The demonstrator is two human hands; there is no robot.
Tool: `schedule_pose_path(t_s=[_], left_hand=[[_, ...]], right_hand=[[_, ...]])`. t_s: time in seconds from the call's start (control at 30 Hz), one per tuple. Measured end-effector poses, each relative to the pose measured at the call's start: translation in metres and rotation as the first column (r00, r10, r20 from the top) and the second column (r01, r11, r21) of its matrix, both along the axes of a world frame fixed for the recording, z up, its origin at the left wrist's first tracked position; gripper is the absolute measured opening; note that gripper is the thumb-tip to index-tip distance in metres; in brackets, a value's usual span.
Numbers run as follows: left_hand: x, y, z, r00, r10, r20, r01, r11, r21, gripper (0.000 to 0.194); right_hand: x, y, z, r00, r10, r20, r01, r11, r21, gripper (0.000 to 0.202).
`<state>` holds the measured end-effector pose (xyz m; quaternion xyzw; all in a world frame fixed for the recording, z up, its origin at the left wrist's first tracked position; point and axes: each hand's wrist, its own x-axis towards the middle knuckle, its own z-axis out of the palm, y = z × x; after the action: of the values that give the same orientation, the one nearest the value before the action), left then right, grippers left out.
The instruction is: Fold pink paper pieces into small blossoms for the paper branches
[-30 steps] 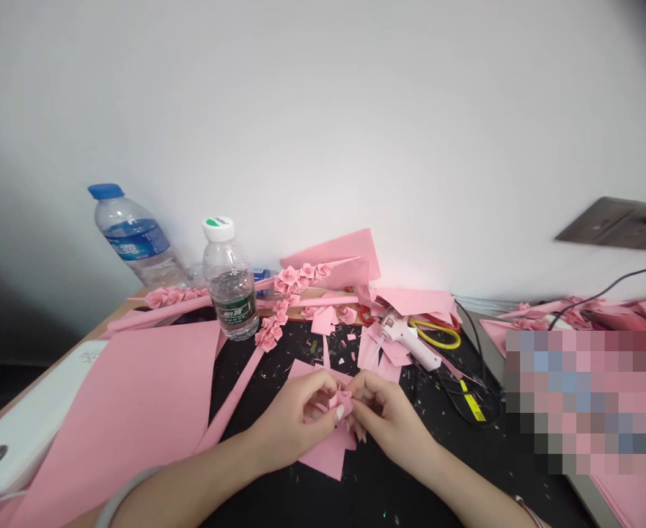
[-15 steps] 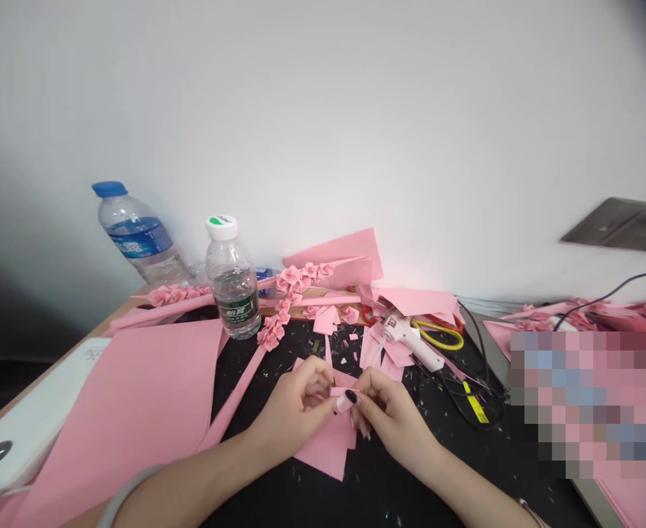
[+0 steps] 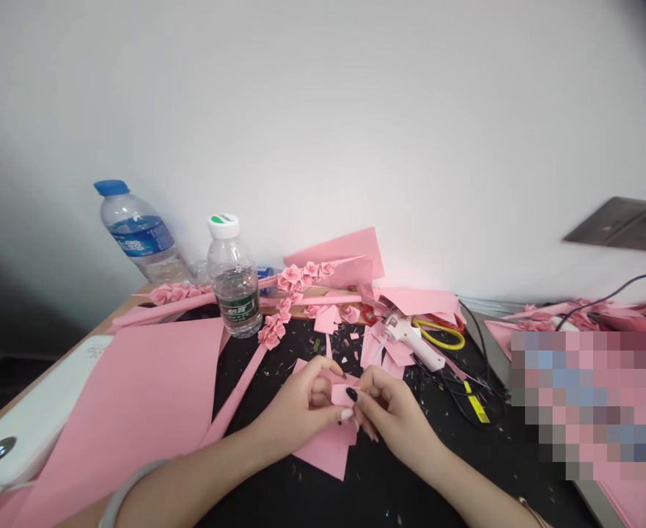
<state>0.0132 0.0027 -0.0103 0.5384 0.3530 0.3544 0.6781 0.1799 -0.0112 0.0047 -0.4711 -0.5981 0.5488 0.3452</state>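
A small folded piece of pink paper (image 3: pixel 341 395) is between my two hands, above the black table mat. My right hand (image 3: pixel 389 407) pinches its right edge, with the dark-nailed thumb pressed on its face. My left hand (image 3: pixel 301 403) is curled about its left side, index finger above and thumb at the lower edge; its other fingers are partly hidden behind. Below my hands lie larger pink paper sheets (image 3: pixel 323 458). Behind them, a pink paper flower stem (image 3: pixel 272 334) bears several folded blossoms.
A pink glue gun (image 3: pixel 413 343) and yellow-handled scissors (image 3: pixel 443 337) lie right of centre. A clear water bottle (image 3: pixel 235 286) and a blue-capped bottle (image 3: pixel 141 235) stand at the back left. At left, a large pink sheet (image 3: pixel 141 396) partly overlaps a white device (image 3: pixel 37 411).
My left thumb has shifted down from the paper's face to its lower edge, and the left index finger has extended above it. More of the folded paper shows; my right hand keeps its pinch.
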Motion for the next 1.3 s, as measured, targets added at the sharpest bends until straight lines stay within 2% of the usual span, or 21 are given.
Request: schedule_pose_path(t_s=[0.17, 0.5, 0.73, 0.8, 0.87, 0.97, 1.2, 1.3], left_hand=[[0.000, -0.002, -0.001, 0.999, 0.011, -0.035, -0.012, 1.000, -0.013, 0.038], [-0.002, 0.000, 0.005, 0.997, -0.045, -0.056, 0.044, 0.999, -0.011, 0.048], [-0.002, 0.002, 0.008, 0.999, -0.023, -0.046, 0.024, 0.999, 0.030, 0.019], [-0.003, 0.003, 0.008, 0.999, 0.011, -0.050, -0.011, 1.000, 0.008, 0.018], [-0.003, 0.003, 0.008, 0.998, 0.039, -0.054, -0.040, 0.999, -0.019, 0.020], [-0.004, 0.003, 0.009, 0.998, 0.038, -0.044, -0.040, 0.998, -0.043, 0.023], [-0.003, 0.000, 0.011, 0.997, 0.042, -0.066, -0.041, 0.999, 0.011, 0.017], [-0.003, 0.000, 0.010, 0.996, 0.046, -0.077, -0.046, 0.999, -0.002, 0.017]], right_hand=[[-0.001, -0.002, 0.001, 1.000, 0.021, -0.007, -0.021, 1.000, -0.014, 0.027], [-0.001, -0.001, -0.003, 0.999, 0.018, -0.039, -0.019, 1.000, -0.024, 0.022], [0.002, 0.002, -0.002, 0.999, 0.025, 0.033, -0.027, 0.999, 0.041, 0.014], [0.003, 0.002, -0.002, 0.999, -0.008, 0.051, 0.003, 0.994, 0.107, 0.010], [0.004, 0.002, -0.002, 0.995, -0.075, 0.069, 0.060, 0.977, 0.207, 0.016], [0.004, 0.002, -0.002, 0.988, -0.130, 0.084, 0.099, 0.947, 0.306, 0.009], [0.000, 0.000, 0.000, 0.993, -0.113, 0.026, 0.103, 0.964, 0.246, 0.007], [0.000, -0.001, -0.001, 0.989, -0.147, -0.001, 0.143, 0.957, 0.254, 0.010]])
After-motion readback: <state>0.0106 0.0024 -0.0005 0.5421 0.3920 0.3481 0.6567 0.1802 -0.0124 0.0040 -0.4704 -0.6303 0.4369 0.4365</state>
